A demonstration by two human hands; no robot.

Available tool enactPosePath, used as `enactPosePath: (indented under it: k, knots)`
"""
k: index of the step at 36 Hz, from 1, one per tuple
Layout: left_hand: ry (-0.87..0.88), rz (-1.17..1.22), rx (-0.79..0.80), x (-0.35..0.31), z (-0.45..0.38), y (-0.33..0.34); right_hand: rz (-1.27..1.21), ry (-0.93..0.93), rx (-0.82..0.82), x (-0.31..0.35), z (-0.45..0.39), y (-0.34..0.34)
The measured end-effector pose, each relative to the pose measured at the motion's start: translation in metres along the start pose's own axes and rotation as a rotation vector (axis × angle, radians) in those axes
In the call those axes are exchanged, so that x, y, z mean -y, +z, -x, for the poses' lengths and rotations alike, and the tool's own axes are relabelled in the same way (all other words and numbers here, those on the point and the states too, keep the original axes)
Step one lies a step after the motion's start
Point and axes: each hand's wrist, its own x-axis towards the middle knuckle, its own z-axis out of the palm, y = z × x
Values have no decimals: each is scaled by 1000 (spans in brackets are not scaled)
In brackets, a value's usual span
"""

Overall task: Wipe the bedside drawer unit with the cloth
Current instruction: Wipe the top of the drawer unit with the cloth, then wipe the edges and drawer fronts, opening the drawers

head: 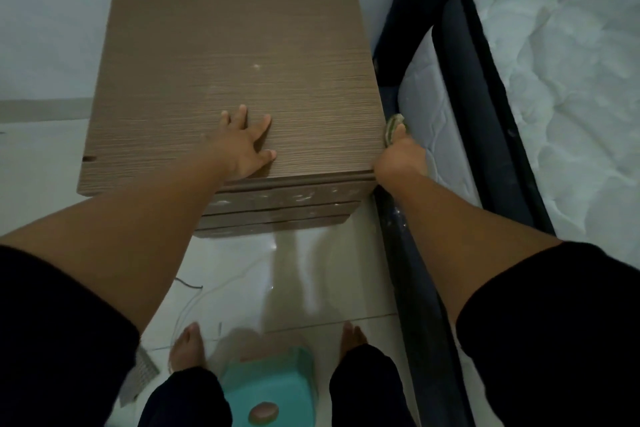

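Items counted in the head view.
One drawer unit [235, 55], one cloth [394, 126], two hands [244, 146] [398, 158], two bare feet [187, 345] [351, 338], one teal tub [277, 381], one mattress [571, 90] are shown.

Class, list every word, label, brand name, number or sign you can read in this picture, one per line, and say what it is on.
None: no readable text shows anywhere.
Drawer unit: bare wood grain, pale smudges on the drawer fronts, no label.
Cloth in the right hand: mostly hidden, no print visible.
Teal tub on the floor: no marking visible.
Mattress: quilted stitching only.
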Motion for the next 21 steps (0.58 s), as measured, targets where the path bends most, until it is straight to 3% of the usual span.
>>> enactPosePath:
  k: [6,9,15,21]
  knots:
    - [115,-89,-10,-18,-8,-7,-319,120,-124,0,-5,-13]
    - [186,-141,5,-32,-13,-11,-499,83,-157,0,-8,-20]
    - [296,-224,-3,-65,-33,-19,-631,31,-197,-8,-11,-34]
    - [397,-255,-39,-90,-58,-26,-840,-7,-92,-17,-38,-30]
